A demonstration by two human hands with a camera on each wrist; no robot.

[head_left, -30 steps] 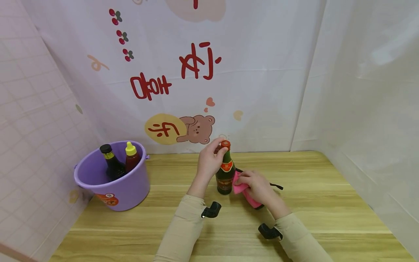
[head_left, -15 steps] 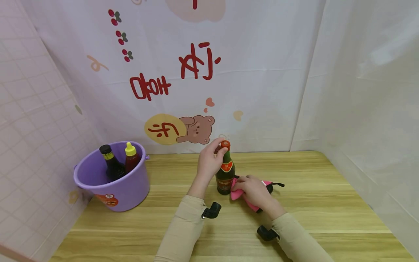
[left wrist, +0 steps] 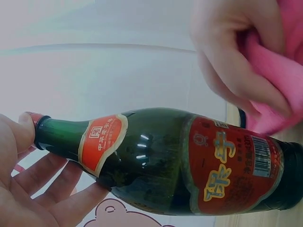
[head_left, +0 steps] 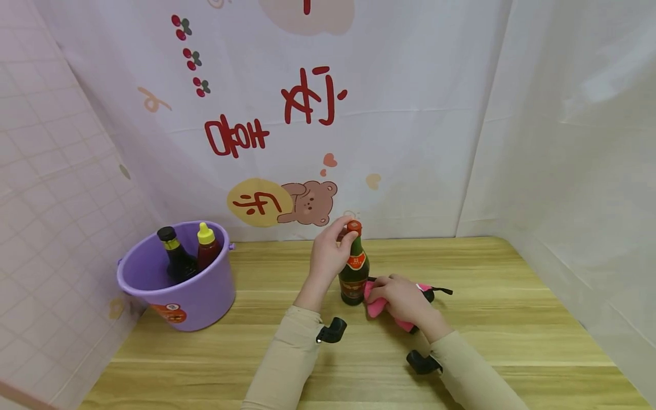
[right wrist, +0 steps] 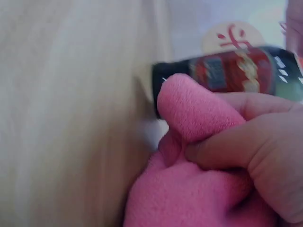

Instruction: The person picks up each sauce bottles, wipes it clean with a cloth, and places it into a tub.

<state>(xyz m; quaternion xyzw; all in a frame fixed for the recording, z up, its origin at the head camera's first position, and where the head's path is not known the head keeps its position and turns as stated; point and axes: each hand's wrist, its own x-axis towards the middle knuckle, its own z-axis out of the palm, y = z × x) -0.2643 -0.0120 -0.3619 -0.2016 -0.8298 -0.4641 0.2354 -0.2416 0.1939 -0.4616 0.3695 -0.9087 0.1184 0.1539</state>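
A green glass bottle (head_left: 355, 273) with a red cap and red labels stands upright on the wooden table. At its top, my left hand (head_left: 328, 250) pinches the cap between thumb and finger; the other fingers lie along the neck in the left wrist view. My right hand (head_left: 405, 297) grips a bunched pink cloth (head_left: 376, 306) beside the bottle's lower right side. In the right wrist view, a fold of the cloth (right wrist: 199, 106) overlaps the bottle's base end; whether it touches the glass I cannot tell. Part of the cloth is hidden under the hand.
A purple bucket (head_left: 205, 296) stands at the left, holding a dark bottle (head_left: 179, 259) with a black cap and a red sauce bottle (head_left: 207, 250) with a yellow tip. Behind the table (head_left: 492, 319) hangs a white printed curtain (head_left: 410, 114).
My right hand has moved slightly lower with the pink cloth beside the bottle, and the cloth's folds have shifted. My left hand keeps its hold on the cap, and the bottle stays upright.
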